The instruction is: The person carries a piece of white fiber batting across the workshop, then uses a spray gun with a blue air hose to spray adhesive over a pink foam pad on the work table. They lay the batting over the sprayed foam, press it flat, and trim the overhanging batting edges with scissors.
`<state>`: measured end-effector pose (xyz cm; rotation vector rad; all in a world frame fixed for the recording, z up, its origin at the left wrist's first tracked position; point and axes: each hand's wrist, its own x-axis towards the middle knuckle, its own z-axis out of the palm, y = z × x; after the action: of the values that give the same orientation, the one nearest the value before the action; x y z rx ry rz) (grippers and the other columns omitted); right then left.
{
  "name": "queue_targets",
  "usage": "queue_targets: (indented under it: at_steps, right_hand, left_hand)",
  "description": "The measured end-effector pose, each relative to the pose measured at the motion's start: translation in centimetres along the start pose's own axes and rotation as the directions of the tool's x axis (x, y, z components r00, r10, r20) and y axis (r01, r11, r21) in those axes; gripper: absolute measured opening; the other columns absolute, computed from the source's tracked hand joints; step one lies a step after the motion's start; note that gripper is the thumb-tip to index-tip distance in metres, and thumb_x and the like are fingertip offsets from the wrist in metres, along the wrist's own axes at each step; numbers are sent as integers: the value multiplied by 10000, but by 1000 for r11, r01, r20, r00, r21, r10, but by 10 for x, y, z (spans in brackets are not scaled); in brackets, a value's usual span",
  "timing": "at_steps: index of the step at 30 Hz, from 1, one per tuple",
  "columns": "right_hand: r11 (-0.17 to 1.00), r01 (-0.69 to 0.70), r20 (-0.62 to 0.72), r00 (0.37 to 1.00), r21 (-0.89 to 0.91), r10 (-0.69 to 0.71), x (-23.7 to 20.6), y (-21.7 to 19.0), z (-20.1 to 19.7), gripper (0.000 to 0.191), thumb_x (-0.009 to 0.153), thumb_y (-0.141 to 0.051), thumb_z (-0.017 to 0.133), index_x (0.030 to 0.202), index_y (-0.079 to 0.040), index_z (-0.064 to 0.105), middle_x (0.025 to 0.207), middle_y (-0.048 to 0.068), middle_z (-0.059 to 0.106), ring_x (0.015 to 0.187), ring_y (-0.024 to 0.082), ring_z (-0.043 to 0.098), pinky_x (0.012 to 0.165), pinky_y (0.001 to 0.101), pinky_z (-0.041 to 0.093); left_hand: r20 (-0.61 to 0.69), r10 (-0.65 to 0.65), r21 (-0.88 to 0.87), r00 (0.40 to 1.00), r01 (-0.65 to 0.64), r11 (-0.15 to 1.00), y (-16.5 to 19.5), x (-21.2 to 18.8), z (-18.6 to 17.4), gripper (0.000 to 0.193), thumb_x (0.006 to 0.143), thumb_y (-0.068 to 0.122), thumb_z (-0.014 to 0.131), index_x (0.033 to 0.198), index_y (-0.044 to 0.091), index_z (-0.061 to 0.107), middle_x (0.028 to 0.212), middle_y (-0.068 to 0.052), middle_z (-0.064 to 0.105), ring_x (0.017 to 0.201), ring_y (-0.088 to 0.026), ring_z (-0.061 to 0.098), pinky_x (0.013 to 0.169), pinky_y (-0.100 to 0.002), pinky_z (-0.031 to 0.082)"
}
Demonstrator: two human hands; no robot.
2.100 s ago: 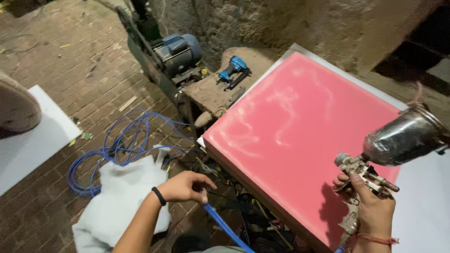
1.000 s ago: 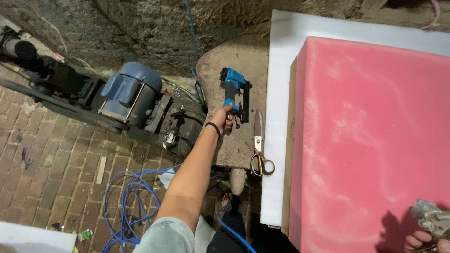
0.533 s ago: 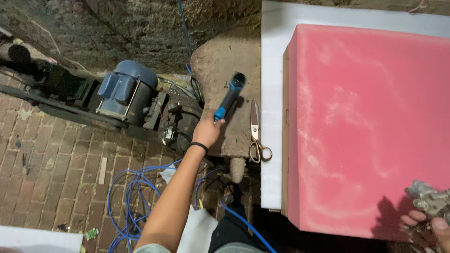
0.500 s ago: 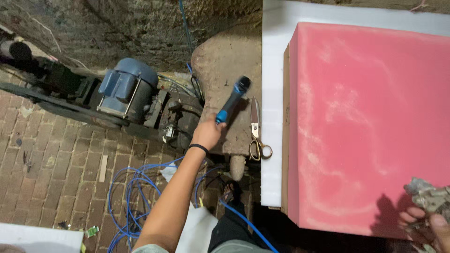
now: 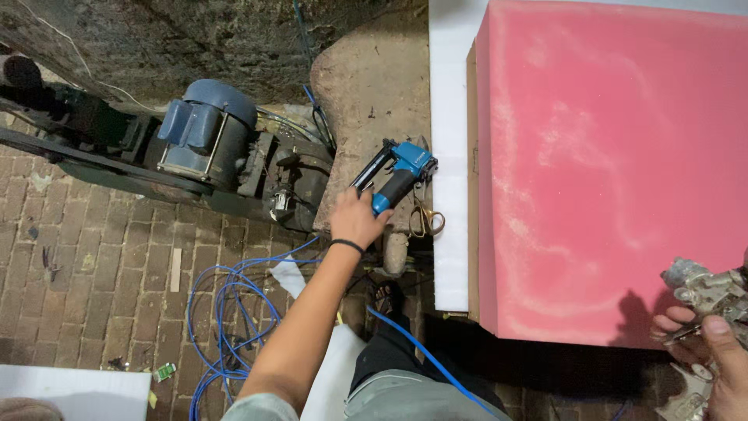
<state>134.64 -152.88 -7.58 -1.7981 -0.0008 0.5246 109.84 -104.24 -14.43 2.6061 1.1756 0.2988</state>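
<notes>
The left hand (image 5: 357, 220) wraps its fingers around the grip of a blue and black stapler (image 5: 393, 175), which points up and away from the wrist, its long black magazine slanting to the left of its blue head. A dark band circles that wrist. The stapler sits over the near edge of a worn, rounded brown tabletop (image 5: 366, 86) with a dusty, pitted surface. Just right of the stapler, partly under it, lie scissors (image 5: 423, 218) with yellowish loop handles.

The right hand (image 5: 713, 355), far right of the stapler at the frame's corner, closes around the handle of a metal spray gun (image 5: 701, 290), grey and crusted with dried residue; only part of it shows.

Between the hands, right of the stapler, spreads a thick pink foam block (image 5: 608, 164), soft and square-edged, mottled with paler streaks. It rests on a white board (image 5: 448, 156) whose edge runs just beside the stapler.

Left of the stapler stands a blue motor (image 5: 204, 132), cylindrical and ribbed, bolted to a dark, greasy metal frame. Below it, a thin blue hose (image 5: 226, 312) lies in loose coils on the brick floor (image 5: 93, 265), one strand running past the person's grey-clad knee.
</notes>
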Motion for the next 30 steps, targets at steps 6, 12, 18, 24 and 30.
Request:
queue_targets:
  at_steps: [6,12,18,24,30]
  right_hand:
    - [993,-94,-3,996,65,95,-26,-11,15,529,1162,-469,457,1377,7,539,1250,155,641,1208,277,604,1091,444,453]
    - [997,-74,-14,997,1,74,-65,-49,45,496,1148,-464,497,1353,-16,554,1220,121,639,1216,250,608,1093,447,479]
    - [973,120,35,993,-198,-115,-80,-79,75,470,1092,-432,484,1327,-32,562,1160,103,632,1130,218,638,1043,416,519]
    - [992,119,333,934,40,-126,-77,-69,56,395,1152,-371,537,1284,0,576,1193,106,656,1176,222,646,1077,393,528]
    - [947,321,518,805,32,-290,-86,-34,33,329,1173,-217,592,1233,107,604,1118,217,673,1075,311,686,1016,456,563]
  left_hand:
    - [2,90,124,996,-90,988,38,48,9,602,695,591,811,980,67,733,997,-105,709,1040,-298,610,869,-476,482]
    - [-104,64,42,993,-60,997,31,36,-9,423,708,527,812,821,120,783,859,-74,727,932,-293,639,781,-479,483]
    - [-218,-109,-92,970,91,992,-9,-55,-27,472,752,598,782,890,150,833,869,-84,756,905,-329,629,771,-484,497]
    - [-152,-453,-241,878,412,879,-54,-202,-14,519,839,630,707,915,132,834,886,-135,753,926,-390,617,829,-480,506]
    - [128,-722,-47,680,731,681,-68,-327,43,637,767,723,662,821,111,831,832,-201,727,947,-374,666,813,-503,542]
